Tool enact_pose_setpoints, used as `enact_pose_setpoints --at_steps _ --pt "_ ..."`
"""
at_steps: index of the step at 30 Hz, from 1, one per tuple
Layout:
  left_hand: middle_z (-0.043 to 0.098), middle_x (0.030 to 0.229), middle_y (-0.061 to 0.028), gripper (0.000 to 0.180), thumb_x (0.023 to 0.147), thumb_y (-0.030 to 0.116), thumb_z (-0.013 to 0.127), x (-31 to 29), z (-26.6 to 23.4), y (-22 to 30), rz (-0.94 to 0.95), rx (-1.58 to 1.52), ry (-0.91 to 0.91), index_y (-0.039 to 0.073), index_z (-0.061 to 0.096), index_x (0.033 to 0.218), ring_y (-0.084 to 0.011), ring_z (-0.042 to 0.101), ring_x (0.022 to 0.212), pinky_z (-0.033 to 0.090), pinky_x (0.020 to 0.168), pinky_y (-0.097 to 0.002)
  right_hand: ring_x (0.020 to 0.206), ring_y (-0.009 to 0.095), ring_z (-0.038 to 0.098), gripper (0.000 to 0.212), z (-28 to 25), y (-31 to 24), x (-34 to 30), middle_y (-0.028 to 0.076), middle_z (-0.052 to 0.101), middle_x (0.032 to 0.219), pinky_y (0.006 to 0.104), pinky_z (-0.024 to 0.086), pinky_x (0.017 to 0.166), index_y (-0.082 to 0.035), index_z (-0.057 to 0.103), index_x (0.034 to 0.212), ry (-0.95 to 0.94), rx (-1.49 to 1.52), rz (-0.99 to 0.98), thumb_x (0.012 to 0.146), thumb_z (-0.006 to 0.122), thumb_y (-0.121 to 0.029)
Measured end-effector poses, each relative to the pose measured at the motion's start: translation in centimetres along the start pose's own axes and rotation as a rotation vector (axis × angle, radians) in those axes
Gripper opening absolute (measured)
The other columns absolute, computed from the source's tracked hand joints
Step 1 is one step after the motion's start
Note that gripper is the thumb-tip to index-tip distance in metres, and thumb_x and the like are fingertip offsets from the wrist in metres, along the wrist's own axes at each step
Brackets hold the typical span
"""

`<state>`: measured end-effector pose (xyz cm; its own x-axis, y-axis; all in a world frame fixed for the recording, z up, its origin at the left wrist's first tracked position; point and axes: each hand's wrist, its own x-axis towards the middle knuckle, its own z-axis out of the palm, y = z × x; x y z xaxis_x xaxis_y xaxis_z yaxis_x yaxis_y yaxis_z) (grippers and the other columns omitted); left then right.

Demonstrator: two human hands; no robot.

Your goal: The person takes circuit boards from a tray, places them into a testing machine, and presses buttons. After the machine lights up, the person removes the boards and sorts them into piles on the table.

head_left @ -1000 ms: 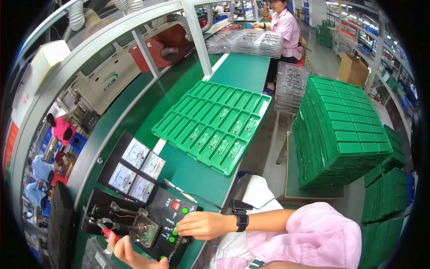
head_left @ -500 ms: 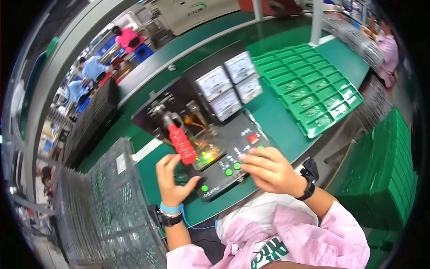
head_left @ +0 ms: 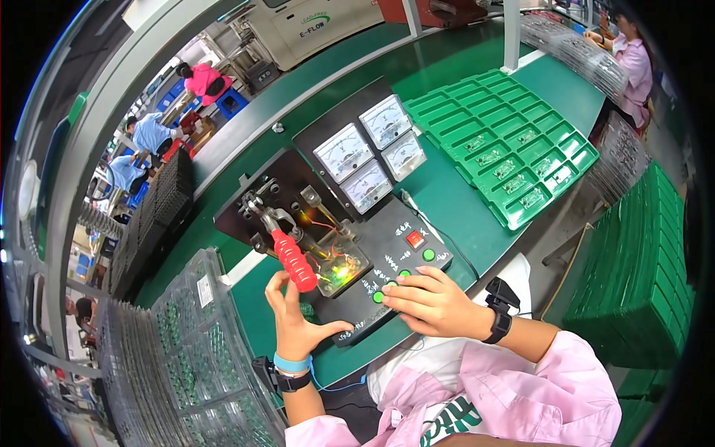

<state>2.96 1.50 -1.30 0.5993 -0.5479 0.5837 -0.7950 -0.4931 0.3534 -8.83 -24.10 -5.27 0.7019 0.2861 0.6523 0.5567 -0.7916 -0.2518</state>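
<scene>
A black test fixture (head_left: 355, 307) sits before me, with a red-handled toggle clamp (head_left: 295, 261) lowered over a clear block (head_left: 344, 270) where yellow-green lights glow. Fingers spread, my left hand (head_left: 296, 328) is at the fixture's left corner. Its thumb lies on the panel over the spot of the leftmost green button, which it hides. My right hand (head_left: 436, 302) has its fingers stretched over the row of green buttons (head_left: 378, 297), fingertips at them; whether one is pressed cannot be seen. A red switch (head_left: 415, 239) and several dial meters (head_left: 366, 186) show beyond.
A green compartment tray (head_left: 491, 119) with several small circuit boards lies right of the fixture. Clear trays of green boards (head_left: 201, 350) are stacked at left, green trays (head_left: 633, 276) at right. A cable (head_left: 439, 229) runs along the fixture's right side. Other people work farther off.
My right hand has moved left and down along the row of green buttons. The left thumb has come onto the panel and covers the leftmost button. The whole view has shifted slightly.
</scene>
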Motion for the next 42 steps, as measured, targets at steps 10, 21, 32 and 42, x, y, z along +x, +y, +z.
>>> enact_pose_setpoints --at_steps 10,21,32,42 --pt "0.041 0.126 -0.0182 0.121 0.041 0.059 0.088 0.6 -0.9 0.3 0.000 0.202 -0.217 0.013 0.042 0.143 -0.0374 0.040 0.122 0.034 0.103 -0.0519 0.104 0.020 0.059 0.033 -1.1 0.4 2.3 0.001 0.064 0.115 0.0399 0.043 0.094 -0.012 0.064 0.113 -0.073 0.078 -0.011 0.081 0.068 -0.018" --pt "0.056 0.110 -0.0163 0.050 0.073 0.023 0.079 -0.8 -1.6 -3.2 -0.173 0.005 0.088 0.002 0.055 0.112 -0.0350 0.051 0.107 0.040 0.095 -0.0450 0.110 0.027 0.058 0.048 -5.5 0.4 24.9 0.011 0.061 0.120 0.0460 0.038 0.103 -0.005 0.052 0.131 0.266 0.715 -0.547 0.087 0.065 -0.018" --pt "0.065 0.084 -0.0093 0.029 0.074 0.013 0.081 -4.6 -3.0 -7.6 -0.425 -0.062 -0.432 -0.002 0.064 0.092 -0.0158 0.057 0.073 0.048 0.068 -0.0305 0.055 0.024 0.063 0.018 -1.5 0.1 11.1 0.006 0.062 0.059 0.0342 0.044 0.045 -0.006 0.063 0.064 -0.105 -0.120 -0.368 0.075 0.067 -0.019" --pt "0.062 0.072 -0.0059 0.027 0.076 0.012 0.079 -3.8 -2.8 -7.7 -0.526 -0.167 -0.510 -0.004 0.065 0.092 -0.0123 0.054 0.068 0.047 0.064 -0.0280 0.057 0.025 0.064 0.012 1.5 1.2 11.5 0.007 0.063 0.059 0.0355 0.046 0.047 -0.007 0.066 0.063 -0.189 -0.282 -0.455 0.062 0.068 -0.018"
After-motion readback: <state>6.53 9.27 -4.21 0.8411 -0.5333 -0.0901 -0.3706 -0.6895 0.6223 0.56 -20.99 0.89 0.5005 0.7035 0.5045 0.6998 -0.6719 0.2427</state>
